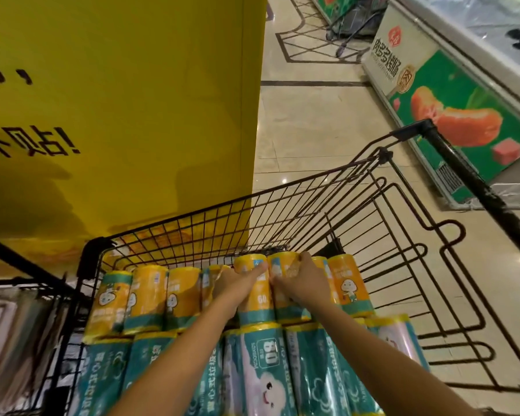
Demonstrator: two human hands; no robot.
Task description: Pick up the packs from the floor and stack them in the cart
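Observation:
A black wire cart (297,205) stands in front of me, filled with packs of rolls. An orange and teal pack (150,298) lies along its far part, and teal packs (261,370) fill the near part. Both my hands rest on another orange pack (260,291) lying on top in the middle. My left hand (237,285) grips its left side. My right hand (302,280) is curled over its far right end. More orange rolls (347,283) lie to the right of my hands.
A tall yellow display panel (117,115) rises right behind the cart on the left. A chest freezer (463,94) with a green sausage picture lines the right side. Beige tiled floor (306,121) runs between them. Another cart (354,22) stands far back. A dark rack (21,319) sits at left.

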